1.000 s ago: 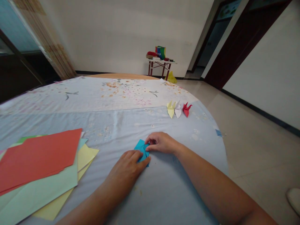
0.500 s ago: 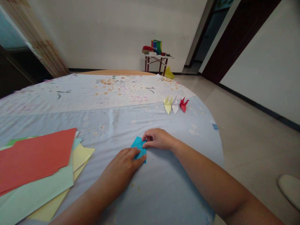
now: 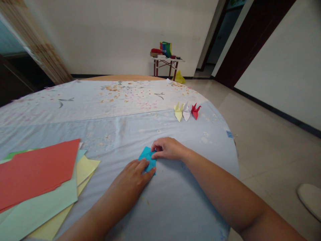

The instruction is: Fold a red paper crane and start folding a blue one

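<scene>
blue paper [image 3: 145,154], part-folded, lies flat on the near half of the tablecloth [image 3: 175,194], directly under the person's two hands. progress, as judged from its condition: several folds are made, since the sheet is reduced to a small, angular packet with layered edges and crease lines; shaping appears incomplete, as no raised points or wings are visible on it. the number of folds remaining cannot be determined.

left hand [image 3: 134,175] rests palm-down over the lower left part of the packet, fingers flattened across it and thumb extended along the near edge, apparently steadying it. right hand [image 3: 172,149] is at the right-hand edge, thumb and forefinger bent toward each other and touching the paper; whether a layer is gripped between them is not clear.

beyond the hands, three completed paper birds stand in a row: yellow bird [image 3: 178,114], white bird [image 3: 186,113] and red bird [image 3: 195,112], each crisp and sharply pointed.

to the left, well apart from the packet, lie loose sheets: smooth, matt red sheets [image 3: 40,170] on top, a pale green sheet [image 3: 50,205] beneath, and yellow sheets [image 3: 86,169] projecting at the side. the cloth is soft, lightly wrinkled fabric, pale blue nearby, with a white floral section beyond.
</scene>
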Available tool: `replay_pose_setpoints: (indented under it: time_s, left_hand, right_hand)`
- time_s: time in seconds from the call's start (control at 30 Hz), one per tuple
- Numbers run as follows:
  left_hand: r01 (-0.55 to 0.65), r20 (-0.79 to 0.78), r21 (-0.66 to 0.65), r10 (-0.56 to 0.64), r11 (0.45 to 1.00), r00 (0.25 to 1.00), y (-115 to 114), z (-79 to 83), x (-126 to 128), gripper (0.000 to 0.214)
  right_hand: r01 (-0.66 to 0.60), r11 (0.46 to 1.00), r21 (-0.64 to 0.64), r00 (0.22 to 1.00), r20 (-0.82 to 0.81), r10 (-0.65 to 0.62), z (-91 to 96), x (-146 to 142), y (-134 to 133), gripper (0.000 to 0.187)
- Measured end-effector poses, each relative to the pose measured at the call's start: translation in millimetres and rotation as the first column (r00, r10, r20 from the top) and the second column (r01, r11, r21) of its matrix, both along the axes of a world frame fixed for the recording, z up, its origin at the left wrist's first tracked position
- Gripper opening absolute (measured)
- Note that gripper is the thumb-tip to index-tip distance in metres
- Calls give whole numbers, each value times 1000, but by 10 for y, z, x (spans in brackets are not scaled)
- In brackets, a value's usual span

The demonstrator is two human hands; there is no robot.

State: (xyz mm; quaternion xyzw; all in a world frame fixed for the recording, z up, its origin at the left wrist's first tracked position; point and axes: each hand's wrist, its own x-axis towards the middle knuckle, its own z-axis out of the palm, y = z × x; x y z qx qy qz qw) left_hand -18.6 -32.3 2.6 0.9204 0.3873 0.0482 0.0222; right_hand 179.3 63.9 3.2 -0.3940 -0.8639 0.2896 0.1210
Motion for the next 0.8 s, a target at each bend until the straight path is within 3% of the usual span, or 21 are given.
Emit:
replay_pose_setpoints:
  time_s: [0.8]
  left_hand:
    - [16,-101,45,-11,999,995,-30,70,68,43]
  right_hand:
    - [36,998,-47,999,15,-35,-5,-30,-4,27]
